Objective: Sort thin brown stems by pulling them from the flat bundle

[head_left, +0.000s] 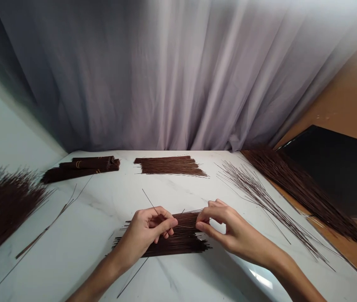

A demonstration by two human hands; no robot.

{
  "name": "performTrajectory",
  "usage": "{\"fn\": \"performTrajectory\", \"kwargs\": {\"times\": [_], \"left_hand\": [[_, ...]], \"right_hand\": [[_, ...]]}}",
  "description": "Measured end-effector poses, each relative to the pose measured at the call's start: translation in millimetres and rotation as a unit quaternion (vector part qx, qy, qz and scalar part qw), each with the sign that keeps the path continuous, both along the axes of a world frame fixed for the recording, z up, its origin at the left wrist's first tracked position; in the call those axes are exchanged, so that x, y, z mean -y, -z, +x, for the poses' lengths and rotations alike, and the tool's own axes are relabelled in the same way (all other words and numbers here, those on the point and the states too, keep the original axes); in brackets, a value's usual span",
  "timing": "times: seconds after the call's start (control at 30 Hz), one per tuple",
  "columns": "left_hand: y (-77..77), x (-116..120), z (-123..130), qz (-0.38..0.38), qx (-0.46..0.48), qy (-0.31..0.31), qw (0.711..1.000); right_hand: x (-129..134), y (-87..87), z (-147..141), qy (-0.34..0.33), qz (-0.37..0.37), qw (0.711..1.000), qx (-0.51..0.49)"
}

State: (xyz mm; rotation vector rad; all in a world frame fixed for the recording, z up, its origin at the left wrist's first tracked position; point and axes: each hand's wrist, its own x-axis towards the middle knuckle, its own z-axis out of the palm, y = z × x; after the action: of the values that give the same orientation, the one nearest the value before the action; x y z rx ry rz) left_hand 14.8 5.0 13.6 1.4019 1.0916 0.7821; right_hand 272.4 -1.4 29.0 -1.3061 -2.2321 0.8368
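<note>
Left hand (148,230) and right hand (224,228) poised over flat pile of dark sticks (178,245) at near centre of white surface (103,201). Fingers of both pinched shut on 1 thin stick (153,205). 2 tied bundles (84,167) lay far left.

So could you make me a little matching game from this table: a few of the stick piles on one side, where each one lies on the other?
Things:
1. tied bundles
2. flat pile under the hands
3. fanned thin sticks
4. loose heap

Places:
A. at the table's far left edge
B. far left, near the curtain
C. right of centre, spread towards the near right
D. near centre, between left hand and right hand

Pairs: 1-B, 2-D, 3-C, 4-A
</note>
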Motion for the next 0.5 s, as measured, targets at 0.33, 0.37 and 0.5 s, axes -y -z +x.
{"fn": "performTrajectory", "kwargs": {"times": [0.33, 0.37, 0.5], "left_hand": [[-6.1, 2.2, -6.4, -0.03, -0.076, 0.123, 0.989], [-4.8, 1.2, -7.2, -0.036, -0.071, 0.127, 0.989], [-2.4, -2.6, -10.6, -0.046, -0.051, 0.112, 0.991]], "right_hand": [[-9.3, -1.3, 13.3, -0.035, 0.004, 0.999, -0.019], [-10.0, -0.7, 13.8, -0.03, 0.006, 0.999, -0.022], [-14.2, -0.5, 19.1, 0.007, 0.026, 0.999, -0.037]]}}
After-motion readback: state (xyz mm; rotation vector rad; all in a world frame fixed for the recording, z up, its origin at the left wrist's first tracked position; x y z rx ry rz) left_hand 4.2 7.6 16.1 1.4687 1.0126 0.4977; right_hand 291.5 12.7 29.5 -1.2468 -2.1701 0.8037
